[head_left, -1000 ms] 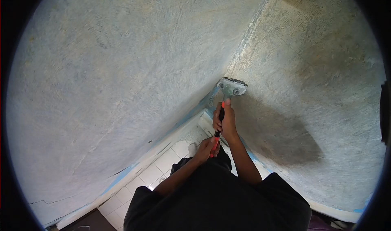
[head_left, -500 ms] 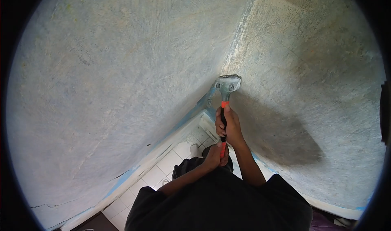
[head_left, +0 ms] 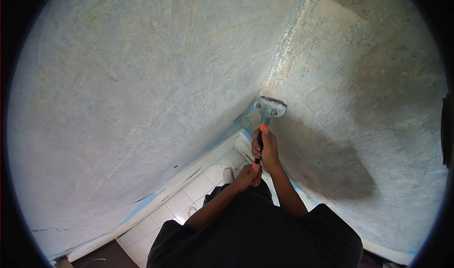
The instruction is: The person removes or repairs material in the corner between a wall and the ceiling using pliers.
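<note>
We have both fists clenched on the scraper point(head_left: 268, 109): left hand point(head_left: 248, 175) at the butt, right hand point(head_left: 266, 147) nearer the blade. The handle runs up-frame, with the blade on the right wall point(head_left: 359, 79) beside the corner point(head_left: 283, 45), mid-frame.

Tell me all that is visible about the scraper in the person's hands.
The scraper has a wide grey metal head with two screws on a black and orange handle. It points up, blade edge against the right-hand wall near the corner. The right hand grips the handle high; the left hand grips its end.
</note>
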Demonstrator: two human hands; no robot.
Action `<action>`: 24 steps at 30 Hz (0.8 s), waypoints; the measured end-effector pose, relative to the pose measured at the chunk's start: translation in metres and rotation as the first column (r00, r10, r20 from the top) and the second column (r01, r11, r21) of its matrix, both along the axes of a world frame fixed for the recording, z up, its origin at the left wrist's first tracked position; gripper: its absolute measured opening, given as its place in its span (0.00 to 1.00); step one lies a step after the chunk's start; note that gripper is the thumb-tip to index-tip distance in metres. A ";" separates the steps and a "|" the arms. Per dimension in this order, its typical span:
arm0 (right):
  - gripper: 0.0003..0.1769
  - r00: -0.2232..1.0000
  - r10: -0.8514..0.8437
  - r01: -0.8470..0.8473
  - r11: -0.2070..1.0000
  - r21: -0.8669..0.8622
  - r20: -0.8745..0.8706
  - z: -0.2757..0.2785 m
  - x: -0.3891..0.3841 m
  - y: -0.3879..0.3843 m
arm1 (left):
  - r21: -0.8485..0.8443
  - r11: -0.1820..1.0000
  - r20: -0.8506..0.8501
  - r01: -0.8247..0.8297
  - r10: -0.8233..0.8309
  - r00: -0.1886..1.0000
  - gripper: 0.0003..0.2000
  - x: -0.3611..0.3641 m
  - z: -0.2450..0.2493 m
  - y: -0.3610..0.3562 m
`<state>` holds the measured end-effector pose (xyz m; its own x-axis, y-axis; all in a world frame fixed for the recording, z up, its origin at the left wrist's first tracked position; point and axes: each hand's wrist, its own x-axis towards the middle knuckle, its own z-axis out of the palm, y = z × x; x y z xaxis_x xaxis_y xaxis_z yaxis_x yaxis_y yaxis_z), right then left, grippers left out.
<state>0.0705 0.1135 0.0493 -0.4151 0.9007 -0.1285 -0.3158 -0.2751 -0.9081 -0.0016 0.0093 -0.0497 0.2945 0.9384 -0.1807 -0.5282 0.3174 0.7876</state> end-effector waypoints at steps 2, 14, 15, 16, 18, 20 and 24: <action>0.29 0.999 -0.014 0.014 1.000 -0.004 0.034 -0.005 -0.001 -0.001 | -0.026 0.998 -0.135 0.062 -0.065 0.989 0.21 0.000 -0.007 0.002; 0.26 0.997 0.079 -0.079 0.997 0.018 -0.003 -0.001 0.007 0.006 | -0.217 0.976 -0.161 0.030 -0.066 0.985 0.13 0.013 0.002 0.009; 0.26 0.997 0.081 -0.081 0.997 0.002 -0.003 0.002 0.006 0.004 | -0.228 0.973 -0.185 0.028 -0.071 0.980 0.13 0.012 0.007 0.006; 0.26 0.996 0.085 -0.085 0.996 -0.010 -0.003 0.011 0.004 0.003 | -0.234 0.972 -0.208 0.025 -0.075 0.975 0.13 0.011 0.019 0.005; 0.25 0.995 0.095 -0.095 0.995 -0.020 -0.014 0.019 0.003 0.006 | -0.256 0.967 -0.234 0.005 -0.067 0.970 0.12 0.011 0.033 0.006; 0.25 0.994 0.106 -0.107 0.994 -0.036 -0.038 0.018 0.003 0.004 | -0.303 0.953 -0.236 -0.026 -0.049 0.971 0.13 0.012 0.037 0.001; 0.25 0.994 0.085 -0.086 0.996 -0.015 -0.072 0.006 0.000 0.004 | -0.271 0.961 -0.320 -0.050 -0.041 0.947 0.13 0.008 0.019 0.001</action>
<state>0.0709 0.1174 0.0556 -0.4990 0.8593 -0.1119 -0.3538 -0.3199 -0.8789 0.0067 0.0106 -0.0309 0.1743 0.8410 -0.5122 -0.2651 0.5411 0.7981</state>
